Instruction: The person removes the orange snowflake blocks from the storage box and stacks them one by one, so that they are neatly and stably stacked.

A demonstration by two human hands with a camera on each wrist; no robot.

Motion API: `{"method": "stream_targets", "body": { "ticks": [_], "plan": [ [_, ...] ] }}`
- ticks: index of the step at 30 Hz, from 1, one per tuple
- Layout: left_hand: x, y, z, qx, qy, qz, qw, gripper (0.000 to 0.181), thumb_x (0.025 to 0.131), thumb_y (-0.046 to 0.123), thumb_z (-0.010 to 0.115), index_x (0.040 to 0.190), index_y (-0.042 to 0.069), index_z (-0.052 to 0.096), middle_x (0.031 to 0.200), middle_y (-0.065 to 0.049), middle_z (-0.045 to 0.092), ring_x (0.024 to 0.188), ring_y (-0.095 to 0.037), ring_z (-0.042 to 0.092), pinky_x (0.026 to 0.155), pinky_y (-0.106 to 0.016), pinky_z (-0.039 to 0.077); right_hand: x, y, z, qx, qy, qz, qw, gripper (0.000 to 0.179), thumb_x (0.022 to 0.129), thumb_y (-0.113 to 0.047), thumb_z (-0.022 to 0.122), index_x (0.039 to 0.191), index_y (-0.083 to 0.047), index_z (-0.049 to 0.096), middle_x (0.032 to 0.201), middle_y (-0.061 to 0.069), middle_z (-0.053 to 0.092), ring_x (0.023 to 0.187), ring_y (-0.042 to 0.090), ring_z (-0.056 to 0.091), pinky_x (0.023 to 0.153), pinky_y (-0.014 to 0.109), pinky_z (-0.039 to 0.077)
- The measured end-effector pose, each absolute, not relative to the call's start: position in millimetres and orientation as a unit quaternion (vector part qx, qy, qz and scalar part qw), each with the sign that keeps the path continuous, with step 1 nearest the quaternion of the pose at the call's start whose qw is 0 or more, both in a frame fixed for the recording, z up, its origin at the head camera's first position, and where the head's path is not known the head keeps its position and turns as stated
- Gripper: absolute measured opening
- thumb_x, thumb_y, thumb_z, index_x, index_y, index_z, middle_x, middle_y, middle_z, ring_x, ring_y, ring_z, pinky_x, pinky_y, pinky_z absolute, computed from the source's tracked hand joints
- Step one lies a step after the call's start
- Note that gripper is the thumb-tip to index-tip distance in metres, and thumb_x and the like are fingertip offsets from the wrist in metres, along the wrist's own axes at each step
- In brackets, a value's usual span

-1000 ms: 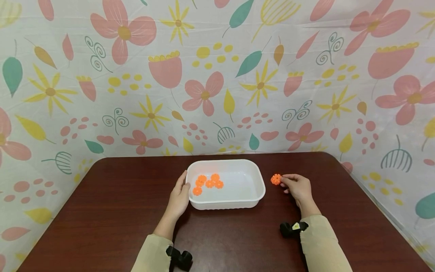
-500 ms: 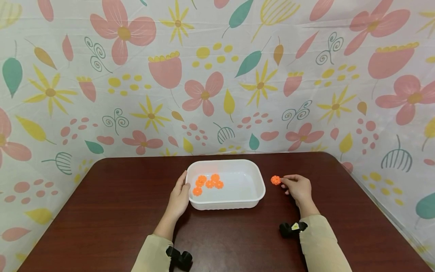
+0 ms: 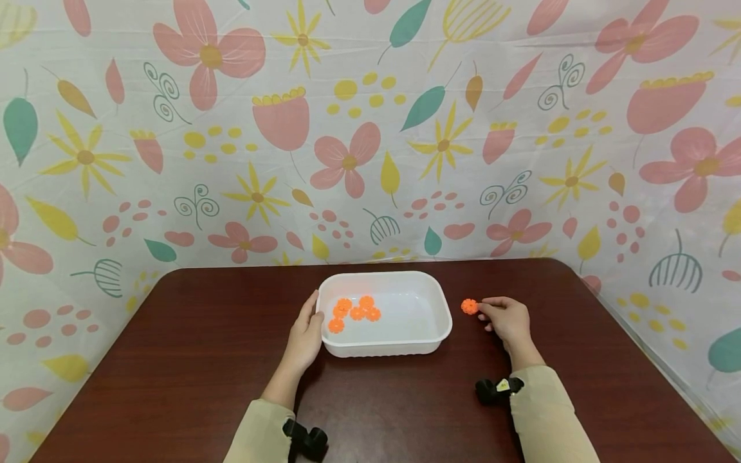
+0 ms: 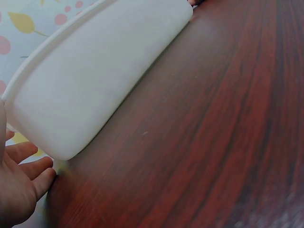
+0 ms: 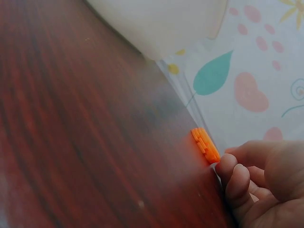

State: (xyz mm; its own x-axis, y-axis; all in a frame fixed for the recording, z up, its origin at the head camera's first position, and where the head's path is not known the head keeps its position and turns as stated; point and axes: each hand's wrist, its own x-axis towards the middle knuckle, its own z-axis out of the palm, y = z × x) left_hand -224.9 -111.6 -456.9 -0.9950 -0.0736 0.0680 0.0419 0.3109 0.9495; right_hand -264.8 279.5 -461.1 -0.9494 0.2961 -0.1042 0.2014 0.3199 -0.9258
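Note:
A white plastic basin (image 3: 399, 321) stands on the table, with several orange notched plastic discs (image 3: 357, 313) lying in its left half. At the basin's left end my left hand (image 3: 305, 331) holds the wall, its thumb at the rim and its fingers along the outside. In the left wrist view the fingers (image 4: 28, 161) of that hand spread beside the basin's corner. To the right of the basin, my right hand (image 3: 506, 318) pinches another orange notched disc (image 3: 469, 307) between thumb and index finger. Seen edge-on in the right wrist view, this disc (image 5: 205, 145) stands close over the tabletop.
The dark brown wooden table (image 3: 191, 360) has rounded far corners. A white cloth (image 3: 370, 128) with flowers and leaves hangs behind it and along both sides. Black wrist cameras (image 3: 307, 440) sit at both beige sleeves (image 3: 552, 411).
The orange disc in my right hand has turned very slightly. My left hand, the basin and the discs in it have stayed put.

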Motion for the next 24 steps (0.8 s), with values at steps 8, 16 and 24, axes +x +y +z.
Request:
{"method": "stream_targets", "body": {
  "ticks": [8, 16, 24],
  "plan": [
    [-225.5, -113.7, -456.2, 0.012, -0.809, -0.585, 0.051, 0.05, 0.1, 0.025, 0.037, 0.149, 0.025, 0.029, 0.151, -0.011, 0.035, 0.137, -0.03, 0.034, 0.111, -0.052, 0.027, -265.6, 276.6, -458.3, -0.157, -0.806, 0.568, 0.058, 0.034, 0.091, -0.02, 0.061, 0.117, 0.002, 0.06, 0.076, -0.002, 0.066, 0.061, 0.005, 0.061, 0.054, 0.025, 0.053],
    [-225.3, -112.2, -459.5, 0.019, -0.81, -0.585, 0.04, 0.05, 0.1, 0.027, 0.036, 0.149, 0.025, 0.028, 0.15, -0.011, 0.037, 0.135, -0.032, 0.038, 0.11, -0.053, 0.03, -263.0, 267.9, -451.7, -0.142, -0.796, 0.583, 0.079, 0.035, 0.092, -0.024, 0.06, 0.115, 0.001, 0.062, 0.09, 0.007, 0.069, 0.069, 0.008, 0.065, 0.061, 0.025, 0.056],
    [-225.6, -111.3, -459.5, 0.012, -0.807, -0.588, 0.055, 0.05, 0.099, 0.025, 0.037, 0.149, 0.02, 0.03, 0.149, -0.013, 0.038, 0.135, -0.032, 0.038, 0.11, -0.052, 0.03, -265.6, 256.1, -437.0, -0.087, -0.801, 0.59, 0.055, 0.04, 0.092, -0.027, 0.06, 0.116, 0.004, 0.059, 0.089, 0.009, 0.069, 0.073, 0.013, 0.069, 0.066, 0.025, 0.057]
  ]
}}
